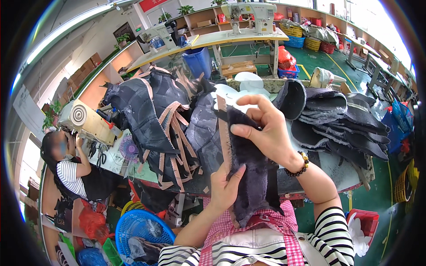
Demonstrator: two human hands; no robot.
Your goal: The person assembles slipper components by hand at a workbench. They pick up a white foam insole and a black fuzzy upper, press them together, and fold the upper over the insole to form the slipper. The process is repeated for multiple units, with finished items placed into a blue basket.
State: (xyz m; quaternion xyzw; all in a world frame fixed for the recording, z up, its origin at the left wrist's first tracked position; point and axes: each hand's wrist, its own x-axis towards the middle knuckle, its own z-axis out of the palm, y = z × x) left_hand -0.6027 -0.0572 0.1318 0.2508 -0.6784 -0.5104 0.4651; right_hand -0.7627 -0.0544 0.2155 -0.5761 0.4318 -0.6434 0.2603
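Note:
Between my hands is a dark fleece-lined shoe upper piece (249, 177) with a pinkish-tan stitched strip (225, 137) along its left edge. My left hand (225, 185) grips its left side, thumb lying over the dark pile and fingers behind. Higher up, my right hand (269, 128) pinches the top edge between thumb and fingers, the other fingers curled above. A beaded bracelet (298, 165) circles my right wrist. Just beyond and to the left lies a heap of dark pieces (146, 113) with tan strips (171, 126) hanging off it.
Folded dark fleece-edged pieces (333, 117) are piled at the right of the table. White rounded sheets (248, 84) lie behind my hands. A blue basket (144, 230) stands low at the left. A co-worker (71, 166) sits by a sewing machine (86, 119), near scissors (101, 158) and a small fan (128, 147).

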